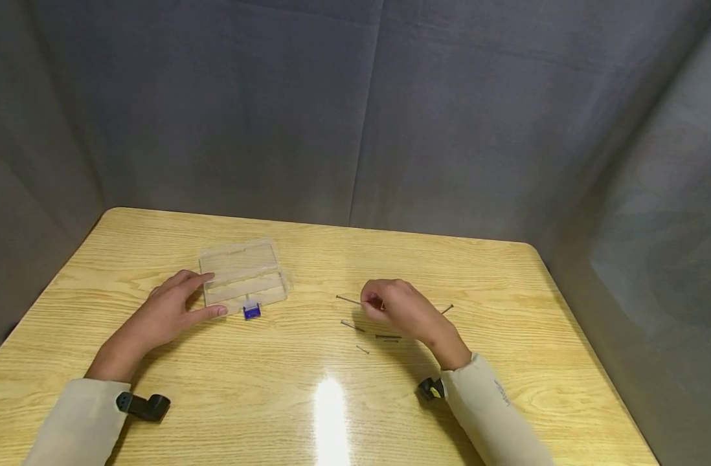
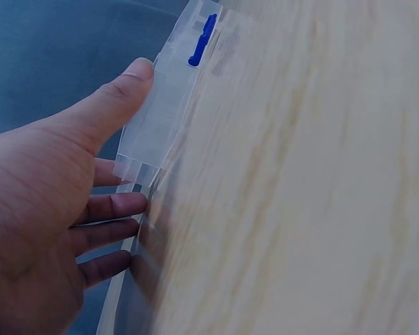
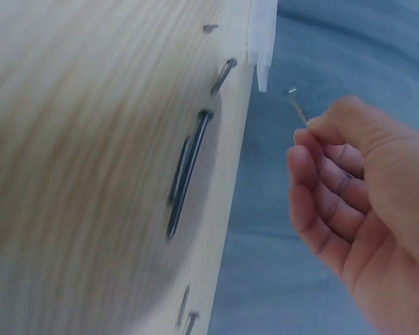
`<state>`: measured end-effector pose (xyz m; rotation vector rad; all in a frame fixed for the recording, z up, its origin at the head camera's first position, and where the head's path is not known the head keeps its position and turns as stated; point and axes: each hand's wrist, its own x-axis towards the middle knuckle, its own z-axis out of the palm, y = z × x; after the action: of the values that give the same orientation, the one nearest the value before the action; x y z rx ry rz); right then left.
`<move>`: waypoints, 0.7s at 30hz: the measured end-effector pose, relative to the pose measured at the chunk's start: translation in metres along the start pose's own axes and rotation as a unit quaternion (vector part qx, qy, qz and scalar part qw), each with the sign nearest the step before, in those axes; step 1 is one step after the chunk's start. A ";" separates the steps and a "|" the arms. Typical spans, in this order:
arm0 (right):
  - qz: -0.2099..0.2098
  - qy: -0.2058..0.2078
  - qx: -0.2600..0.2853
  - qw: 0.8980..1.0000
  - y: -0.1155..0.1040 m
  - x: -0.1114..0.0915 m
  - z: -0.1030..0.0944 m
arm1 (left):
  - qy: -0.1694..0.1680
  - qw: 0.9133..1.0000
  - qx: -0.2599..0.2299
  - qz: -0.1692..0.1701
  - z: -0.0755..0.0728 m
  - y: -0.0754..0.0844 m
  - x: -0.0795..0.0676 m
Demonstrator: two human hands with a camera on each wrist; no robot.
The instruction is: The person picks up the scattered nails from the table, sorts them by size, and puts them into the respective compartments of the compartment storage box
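Observation:
A clear plastic case point(image 1: 243, 277) with a blue latch point(image 1: 252, 312) lies on the left of the table, its lid laid back. My left hand point(image 1: 168, 309) rests at the case's left end, thumb by the front edge and forefinger farther back, fingers fairly straight. In the left wrist view the thumb lies against the clear wall point(image 2: 157, 115). My right hand point(image 1: 399, 307) pinches a thin nail point(image 3: 299, 110) between thumb and forefinger, above the table. Below that hand lie several loose nails, among them a thick dark nail point(image 3: 188, 174) and a small nail point(image 1: 362, 349).
The wooden table point(image 1: 245, 388) has grey curtains point(image 1: 355, 116) behind it and at the sides. Another nail point(image 1: 447, 309) lies right of my right wrist. A longer nail point(image 1: 352, 325) lies left of the thick one.

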<state>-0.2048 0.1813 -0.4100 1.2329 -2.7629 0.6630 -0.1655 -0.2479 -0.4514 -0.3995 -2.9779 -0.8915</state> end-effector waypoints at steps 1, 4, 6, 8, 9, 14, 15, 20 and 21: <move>-0.005 0.003 0.004 1.000 -0.001 0.004 0.001 | -0.001 1.000 0.000 -0.001 0.000 0.000 0.000; -0.018 0.013 0.003 1.000 -0.004 0.015 0.005 | -0.003 1.000 -0.004 -0.003 0.000 0.000 0.000; -0.029 0.023 -0.010 0.999 -0.006 0.023 0.008 | -0.003 1.000 -0.006 -0.001 0.000 0.000 0.000; -0.041 0.035 -0.025 0.998 -0.008 0.030 0.012 | -0.003 1.000 -0.008 -0.001 -0.001 0.000 -0.001; -0.048 0.041 -0.032 0.998 -0.009 0.034 0.014 | -0.003 1.000 -0.009 -0.001 -0.001 0.000 -0.001; -0.059 0.060 -0.049 0.995 -0.015 0.054 0.025 | -0.005 1.000 -0.008 -0.003 -0.002 0.000 -0.001; -0.058 0.061 -0.048 0.995 -0.016 0.057 0.027 | -0.006 1.000 -0.008 -0.003 -0.002 0.000 -0.001; -0.051 0.051 -0.042 0.997 -0.024 0.079 0.034 | -0.010 1.000 -0.007 -0.005 -0.002 0.001 0.000; -0.049 0.046 -0.041 0.997 -0.026 0.083 0.036 | -0.011 1.000 -0.007 -0.005 -0.002 0.001 0.000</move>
<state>-0.2384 0.0936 -0.4155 1.2764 -2.6089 0.5761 -0.1655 -0.2484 -0.4495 -0.3978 -2.9978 -0.9138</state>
